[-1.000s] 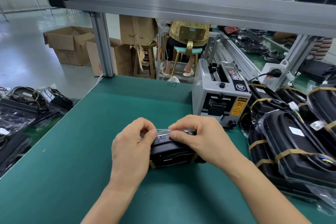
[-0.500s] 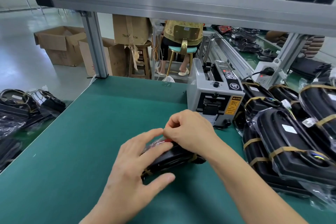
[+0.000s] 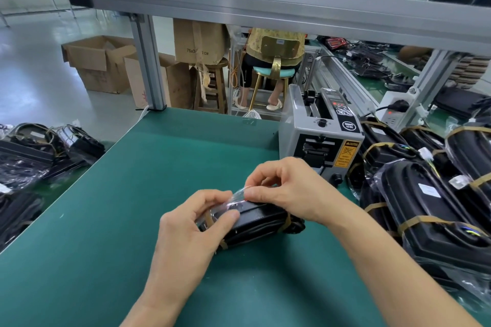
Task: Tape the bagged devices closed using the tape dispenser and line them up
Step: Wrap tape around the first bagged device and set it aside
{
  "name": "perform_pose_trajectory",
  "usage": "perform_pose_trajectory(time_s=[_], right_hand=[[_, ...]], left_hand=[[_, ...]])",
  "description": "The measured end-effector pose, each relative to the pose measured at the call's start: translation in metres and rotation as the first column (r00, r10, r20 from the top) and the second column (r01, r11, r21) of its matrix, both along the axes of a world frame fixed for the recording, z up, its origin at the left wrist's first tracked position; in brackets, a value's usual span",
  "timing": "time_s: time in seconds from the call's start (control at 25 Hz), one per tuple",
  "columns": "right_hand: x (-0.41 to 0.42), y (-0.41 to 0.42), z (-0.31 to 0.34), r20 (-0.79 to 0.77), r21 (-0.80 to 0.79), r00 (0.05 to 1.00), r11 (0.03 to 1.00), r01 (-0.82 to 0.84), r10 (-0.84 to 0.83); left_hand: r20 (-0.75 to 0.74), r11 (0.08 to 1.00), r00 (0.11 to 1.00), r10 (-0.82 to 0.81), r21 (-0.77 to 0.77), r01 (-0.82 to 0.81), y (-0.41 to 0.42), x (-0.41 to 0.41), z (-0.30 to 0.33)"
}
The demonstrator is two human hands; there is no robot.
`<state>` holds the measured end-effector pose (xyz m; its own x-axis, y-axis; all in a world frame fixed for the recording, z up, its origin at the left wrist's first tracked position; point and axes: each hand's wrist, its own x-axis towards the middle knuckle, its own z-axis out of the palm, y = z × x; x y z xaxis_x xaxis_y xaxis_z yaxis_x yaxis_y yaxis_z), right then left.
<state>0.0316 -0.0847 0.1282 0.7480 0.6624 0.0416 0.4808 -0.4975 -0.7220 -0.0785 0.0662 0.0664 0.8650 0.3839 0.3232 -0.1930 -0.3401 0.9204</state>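
Observation:
A black bagged device [image 3: 261, 221] with tan bands lies on the green table [image 3: 106, 233] in front of me. My left hand [image 3: 194, 223] grips its left end, thumb on top and fingers curled over the clear bag. My right hand [image 3: 289, 188] pinches the loose clear flap of the bag [image 3: 239, 195] above the device's top edge. The grey tape dispenser [image 3: 318, 138] stands behind and to the right of my right hand. No tape strip can be made out in either hand.
Several bagged black devices [image 3: 430, 202] with tan bands are heaped at the right of the table. More bagged items [image 3: 34, 151] lie on a lower surface to the left. An aluminium frame beam [image 3: 265, 5] crosses overhead. A seated person [image 3: 276, 42] and cardboard boxes [image 3: 106, 64] are beyond the table.
The device was tipped and now lies flatter. My left hand went from fingers spread over it to gripping its left end. My right hand now pinches the bag flap higher up.

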Motion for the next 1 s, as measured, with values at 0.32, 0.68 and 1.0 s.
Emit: perform_pose_trajectory(time_s=[0.32,0.68,1.0], right_hand=[[-0.004,0.023,-0.004,0.221,-0.147,0.964,0.972,0.183,-0.148],[0.029,0.032,0.022,-0.343,-0.315,0.936,0.949,-0.035,-0.079],[0.008,0.029,-0.007,0.266,-0.062,0.946,0.976,0.210,-0.187]], left_hand=[[0.003,0.990,0.991,0.137,0.045,-0.137,-0.007,0.010,0.006],[-0.053,0.907,0.958,-0.282,0.310,0.285,0.021,0.003,0.003],[-0.011,0.957,0.999,-0.046,0.287,0.047,0.025,0.007,0.000]])
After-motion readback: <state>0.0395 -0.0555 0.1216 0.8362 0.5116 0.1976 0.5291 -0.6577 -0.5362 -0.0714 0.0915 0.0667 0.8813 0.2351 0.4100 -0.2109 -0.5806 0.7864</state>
